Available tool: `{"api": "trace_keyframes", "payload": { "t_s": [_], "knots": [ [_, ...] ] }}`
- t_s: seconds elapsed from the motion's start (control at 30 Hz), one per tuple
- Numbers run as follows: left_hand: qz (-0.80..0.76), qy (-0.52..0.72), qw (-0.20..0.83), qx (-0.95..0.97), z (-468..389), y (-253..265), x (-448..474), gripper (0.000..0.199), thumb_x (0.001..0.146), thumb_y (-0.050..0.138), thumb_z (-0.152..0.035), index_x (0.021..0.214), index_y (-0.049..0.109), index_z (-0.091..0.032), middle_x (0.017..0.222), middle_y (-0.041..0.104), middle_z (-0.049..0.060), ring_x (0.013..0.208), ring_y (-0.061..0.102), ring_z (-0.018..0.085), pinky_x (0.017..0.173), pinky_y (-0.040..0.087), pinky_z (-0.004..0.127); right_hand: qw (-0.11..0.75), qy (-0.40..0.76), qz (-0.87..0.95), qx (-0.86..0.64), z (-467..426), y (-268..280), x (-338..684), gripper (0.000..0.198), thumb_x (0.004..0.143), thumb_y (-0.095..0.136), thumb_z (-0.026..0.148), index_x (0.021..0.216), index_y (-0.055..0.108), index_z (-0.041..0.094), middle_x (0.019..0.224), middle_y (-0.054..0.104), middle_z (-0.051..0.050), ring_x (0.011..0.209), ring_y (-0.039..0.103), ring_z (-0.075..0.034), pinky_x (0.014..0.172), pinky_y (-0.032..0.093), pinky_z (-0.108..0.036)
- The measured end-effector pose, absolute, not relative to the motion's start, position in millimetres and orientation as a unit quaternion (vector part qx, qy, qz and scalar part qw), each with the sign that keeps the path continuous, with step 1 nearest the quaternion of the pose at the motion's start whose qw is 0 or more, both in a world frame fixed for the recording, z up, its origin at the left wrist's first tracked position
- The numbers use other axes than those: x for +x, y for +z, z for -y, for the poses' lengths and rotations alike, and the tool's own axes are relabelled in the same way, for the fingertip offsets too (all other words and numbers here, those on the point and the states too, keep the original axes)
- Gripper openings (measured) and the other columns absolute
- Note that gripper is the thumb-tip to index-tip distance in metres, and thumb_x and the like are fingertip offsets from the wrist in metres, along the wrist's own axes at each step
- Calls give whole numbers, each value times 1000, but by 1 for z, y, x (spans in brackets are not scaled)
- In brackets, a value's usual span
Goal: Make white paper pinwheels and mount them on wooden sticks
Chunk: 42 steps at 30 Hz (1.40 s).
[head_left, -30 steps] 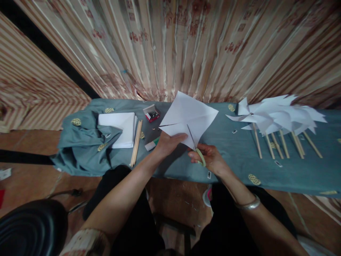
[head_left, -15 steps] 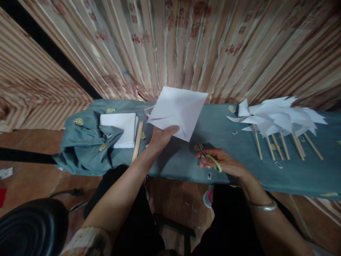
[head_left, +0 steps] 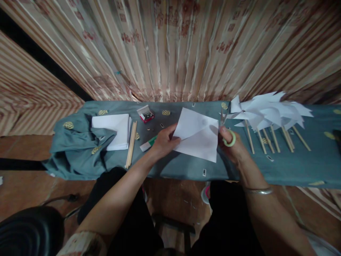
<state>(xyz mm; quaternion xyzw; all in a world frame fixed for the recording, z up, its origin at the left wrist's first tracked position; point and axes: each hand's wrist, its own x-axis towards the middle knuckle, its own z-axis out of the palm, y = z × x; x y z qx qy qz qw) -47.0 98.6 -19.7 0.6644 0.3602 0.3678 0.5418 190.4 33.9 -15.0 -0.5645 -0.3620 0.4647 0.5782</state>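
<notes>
A white paper square (head_left: 201,137) with slits cut into it is pinched at its left edge by my left hand (head_left: 164,144). At its right edge is my right hand (head_left: 231,144), which holds scissors (head_left: 229,138) with pale green handles, their blades pointing up and away. My right fingers seem to reach the paper's edge, but whether they grip it I cannot tell. Right of the hands lie several white paper pinwheels (head_left: 271,110) on wooden sticks, overlapping in a row.
A stack of white paper (head_left: 113,129) lies left on the grey-green cloth (head_left: 181,170), beside wooden sticks (head_left: 131,144). An opened small red-and-white box (head_left: 145,114) holds small dark pieces. Near my left hand lies a green-and-white object (head_left: 148,143). A patterned curtain (head_left: 170,53) hangs behind.
The paper has moved right and lower and has turned. My right hand has risen to its right edge, with the scissor blades now upward. The red-and-white box has come into view.
</notes>
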Motion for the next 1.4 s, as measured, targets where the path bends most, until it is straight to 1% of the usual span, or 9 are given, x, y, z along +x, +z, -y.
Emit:
{"api": "trace_keyframes", "payload": {
  "t_s": [0.13, 0.27, 0.37, 0.47, 0.57, 0.7, 0.87, 1.1, 1.4],
  "knots": [
    [-369, 370, 550, 651, -99, -19, -47, 44, 65, 66, -18, 108, 72, -15, 97, 73, 2, 92, 65, 24, 81, 49, 30, 581, 505, 285, -571, -35, -16, 179, 35, 49, 92, 37, 70, 71, 20, 67, 70, 2, 61, 62, -14, 61, 51, -27],
    [-363, 409, 610, 573, -100, -18, -46, 46, 66, 73, -25, 111, 71, -15, 99, 74, 4, 88, 65, 21, 78, 49, 28, 589, 500, 277, -572, -36, -17, 176, 29, 50, 89, 28, 71, 72, 20, 71, 72, 2, 59, 62, -13, 60, 50, -27],
    [-359, 414, 650, 526, -99, -18, -44, 43, 65, 78, -29, 106, 73, -15, 93, 74, 4, 80, 65, 18, 73, 48, 27, 600, 477, 287, -574, -37, -20, 177, 24, 53, 87, 27, 71, 72, 20, 69, 71, 3, 56, 59, -12, 58, 49, -27],
    [-360, 402, 670, 510, -97, -19, -43, 40, 61, 81, -27, 98, 74, -15, 85, 74, 2, 72, 63, 15, 68, 47, 26, 612, 461, 282, -577, -38, -23, 178, 23, 53, 87, 25, 70, 72, 20, 69, 71, 4, 56, 58, -12, 58, 48, -27],
    [-374, 405, 661, 509, -97, -21, -43, 35, 61, 80, -26, 94, 75, -15, 74, 71, -1, 63, 60, 13, 60, 45, 23, 623, 457, 274, -573, -38, -21, 177, 25, 53, 87, 24, 73, 73, 20, 71, 73, 3, 58, 60, -12, 61, 50, -28],
    [-420, 389, 627, 527, -99, -19, -44, 19, 67, 74, -29, 79, 76, -14, 60, 65, -2, 52, 54, 10, 51, 42, 22, 640, 444, 260, -571, -38, -15, 178, 26, 50, 88, 23, 72, 73, 21, 73, 74, 2, 60, 63, -14, 63, 52, -29],
    [-444, 361, 621, 535, -99, -14, -44, 16, 66, 74, -31, 66, 73, -15, 56, 62, -2, 48, 51, 8, 50, 41, 21, 651, 429, 263, -569, -36, -10, 181, 31, 52, 87, 25, 80, 75, 20, 81, 76, 1, 65, 67, -16, 69, 55, -31],
    [-449, 380, 584, 559, -100, -8, -46, 26, 65, 76, -39, 54, 67, -18, 48, 56, -3, 45, 45, 9, 47, 34, 23, 660, 411, 258, -573, -36, -10, 186, 25, 53, 86, 22, 74, 72, 21, 74, 73, 3, 64, 64, -14, 68, 54, -29],
    [-438, 400, 603, 533, -100, -4, -46, 16, 66, 70, -31, 57, 66, -19, 51, 58, -3, 47, 50, 10, 50, 41, 23, 671, 405, 250, -569, -40, -8, 183, 24, 54, 84, 20, 74, 71, 20, 74, 73, 2, 63, 64, -15, 67, 54, -31]
  ]
}}
